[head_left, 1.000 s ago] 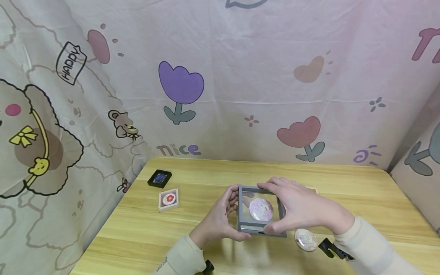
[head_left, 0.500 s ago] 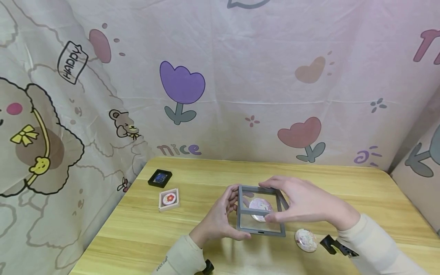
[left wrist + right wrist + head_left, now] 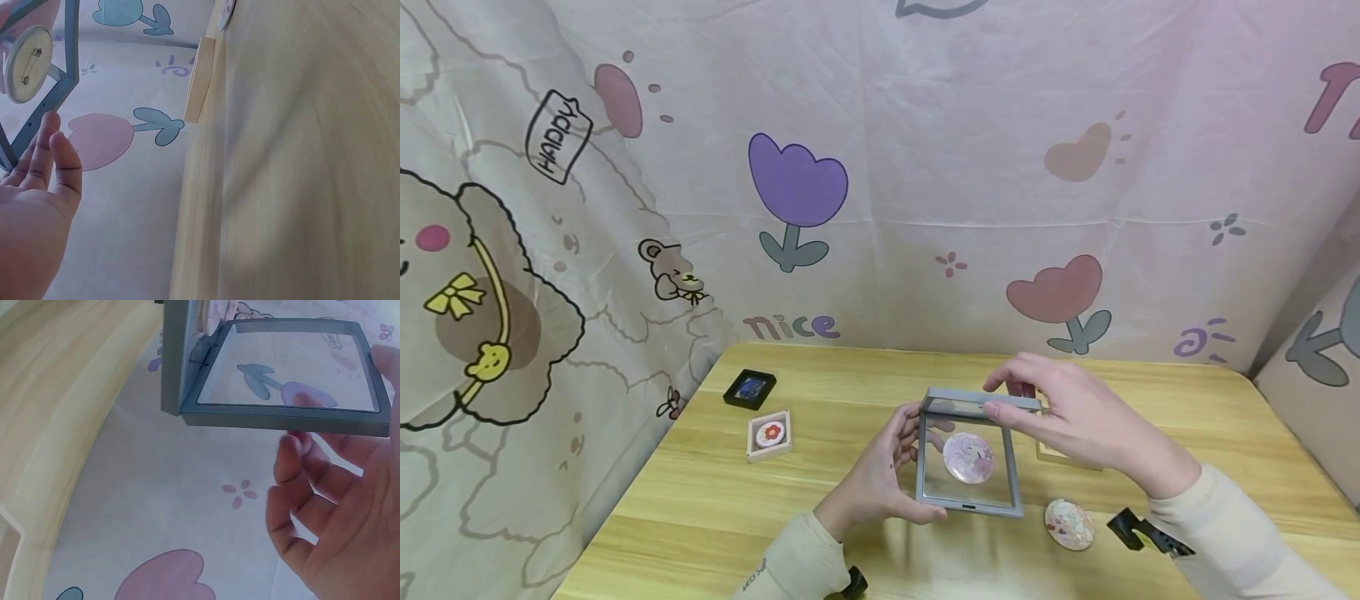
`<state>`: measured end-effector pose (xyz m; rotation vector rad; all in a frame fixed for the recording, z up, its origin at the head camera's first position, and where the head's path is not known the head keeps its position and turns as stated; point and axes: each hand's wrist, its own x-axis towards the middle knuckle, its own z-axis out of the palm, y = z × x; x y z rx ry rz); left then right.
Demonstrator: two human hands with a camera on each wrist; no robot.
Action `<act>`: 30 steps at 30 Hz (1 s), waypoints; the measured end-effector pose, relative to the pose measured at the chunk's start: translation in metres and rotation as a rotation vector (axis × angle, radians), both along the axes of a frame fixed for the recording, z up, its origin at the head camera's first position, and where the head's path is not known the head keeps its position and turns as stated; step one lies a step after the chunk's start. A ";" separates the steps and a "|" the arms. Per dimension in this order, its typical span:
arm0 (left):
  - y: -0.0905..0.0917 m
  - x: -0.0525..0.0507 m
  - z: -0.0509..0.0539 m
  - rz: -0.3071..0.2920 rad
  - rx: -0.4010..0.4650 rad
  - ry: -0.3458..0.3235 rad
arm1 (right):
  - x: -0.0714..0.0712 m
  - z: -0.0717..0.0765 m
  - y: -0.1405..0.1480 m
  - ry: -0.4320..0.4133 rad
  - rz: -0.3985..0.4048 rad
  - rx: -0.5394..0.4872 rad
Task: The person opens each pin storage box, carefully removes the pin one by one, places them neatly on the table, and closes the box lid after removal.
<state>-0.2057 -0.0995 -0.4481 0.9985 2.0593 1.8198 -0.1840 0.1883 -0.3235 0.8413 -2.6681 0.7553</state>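
A grey hinged frame (image 3: 967,504) with clear film is held above the table, its lid (image 3: 981,403) swung up at the far side. A round pinkish badge (image 3: 967,457) lies on the film of the lower half; the left wrist view shows the pin back of the badge (image 3: 29,64). My left hand (image 3: 880,479) grips the frame's left side, thumb at the near corner. With thumb and fingers my right hand (image 3: 1082,417) pinches the lid's edge; in the right wrist view the lid (image 3: 287,415) stands at roughly a right angle to the other half.
On the table (image 3: 700,508), a black case (image 3: 749,389) and a pale case with a flower badge (image 3: 769,435) lie at the left. Another round badge (image 3: 1070,524) lies near my right sleeve. A pale wooden case (image 3: 1060,455) is partly hidden behind my right hand.
The lid has swung up and away from the lower half, with my right hand moving up and slightly right. My left hand has kept its hold and place.
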 end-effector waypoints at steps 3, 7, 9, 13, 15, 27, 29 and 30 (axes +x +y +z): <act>0.000 0.000 0.000 -0.001 0.014 -0.013 | -0.002 -0.001 0.001 0.030 -0.010 -0.041; -0.001 -0.001 -0.002 -0.004 0.039 -0.004 | -0.006 -0.003 0.002 0.100 0.013 -0.111; -0.001 -0.001 -0.002 -0.012 0.060 0.006 | -0.007 -0.004 0.003 0.151 0.034 -0.141; 0.000 -0.001 -0.002 -0.045 0.106 0.008 | -0.009 -0.005 0.003 0.249 0.067 -0.167; -0.001 -0.001 -0.002 -0.062 0.118 0.005 | -0.009 -0.005 0.003 0.279 0.078 -0.168; 0.000 -0.003 -0.006 -0.079 0.074 0.035 | -0.011 -0.006 0.004 0.373 0.147 -0.180; 0.000 -0.004 -0.006 -0.078 0.068 0.047 | -0.011 -0.007 0.004 0.376 0.151 -0.178; 0.000 -0.004 -0.006 -0.079 0.067 0.051 | -0.011 -0.007 0.004 0.373 0.148 -0.174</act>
